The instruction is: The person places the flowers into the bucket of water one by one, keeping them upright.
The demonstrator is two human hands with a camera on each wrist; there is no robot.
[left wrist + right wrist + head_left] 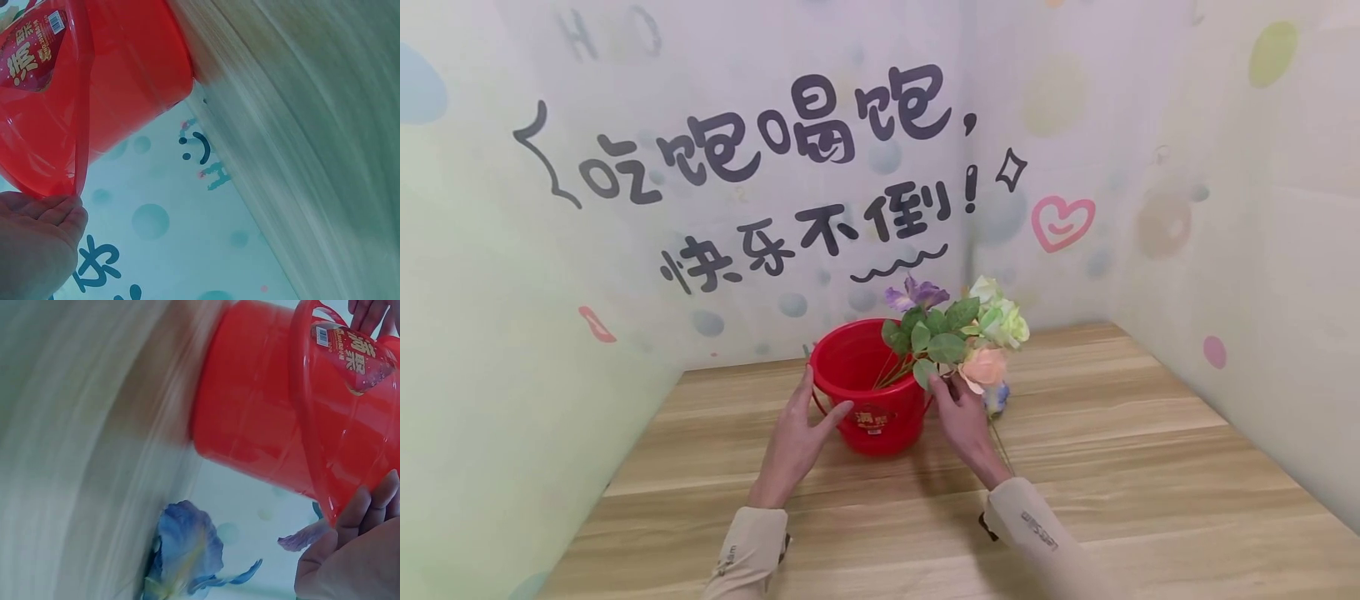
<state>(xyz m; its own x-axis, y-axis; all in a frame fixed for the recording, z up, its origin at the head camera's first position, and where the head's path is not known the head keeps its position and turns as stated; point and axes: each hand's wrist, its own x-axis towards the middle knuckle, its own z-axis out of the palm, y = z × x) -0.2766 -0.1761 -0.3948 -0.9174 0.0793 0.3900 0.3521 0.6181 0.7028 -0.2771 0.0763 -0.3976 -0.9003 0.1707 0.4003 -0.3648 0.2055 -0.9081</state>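
A red plastic bucket [880, 425] with a printed label stands upright on the wooden table. My left hand [793, 446] holds its left side by the rim, the thumb spread toward the front; the left wrist view shows the fingers [59, 212] at the rim and handle joint. On the opposite side, my right hand [962, 421] holds the bucket near the rim, partly under the flowers. Stems with green leaves lean out of the bucket to the right, with a purple flower [917, 293], a pale green-white flower [1002, 321] and a peach rose [983, 368].
A blue flower [187, 550] lies on the table [1112, 433] to the right of the bucket, its stem running toward the right sleeve. Printed fabric walls [775, 67] with dark lettering enclose the table at the back and sides.
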